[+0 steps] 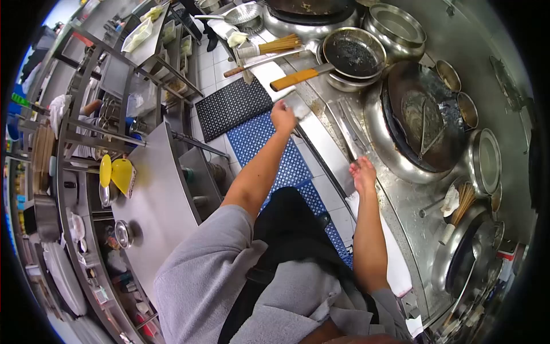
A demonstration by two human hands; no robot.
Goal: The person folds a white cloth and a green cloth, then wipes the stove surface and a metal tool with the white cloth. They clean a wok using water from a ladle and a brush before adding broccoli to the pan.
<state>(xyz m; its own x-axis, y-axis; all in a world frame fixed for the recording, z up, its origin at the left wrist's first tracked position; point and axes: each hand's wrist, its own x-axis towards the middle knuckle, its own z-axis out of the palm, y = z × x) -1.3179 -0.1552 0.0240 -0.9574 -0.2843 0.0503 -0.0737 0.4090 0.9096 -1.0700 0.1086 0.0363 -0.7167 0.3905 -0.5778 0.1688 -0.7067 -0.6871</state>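
Note:
My left hand (283,117) is closed in front of the stove edge, its fingers curled around something pale that I cannot make out. My right hand (364,175) is palm-up over the front of the steel stove top, fingers curled together at the lower end of a long shiny metal piece (350,129). Beyond my left hand, a frying pan (354,53) with a dark, worn inside rests on a steel pot, its yellow-brown handle (302,78) pointing toward me. Right of my right hand, a large blackened wok (424,117) sits in a round steel burner ring, a thin metal utensil inside it.
A steel worktable (163,189) with a small metal bowl (124,233) and yellow scoop-like items (121,176) stands at left. Blue and black mats (269,143) cover the tiled floor. Bamboo brushes (465,203), steel pots (490,160) and another wok (467,264) line the stove's right side.

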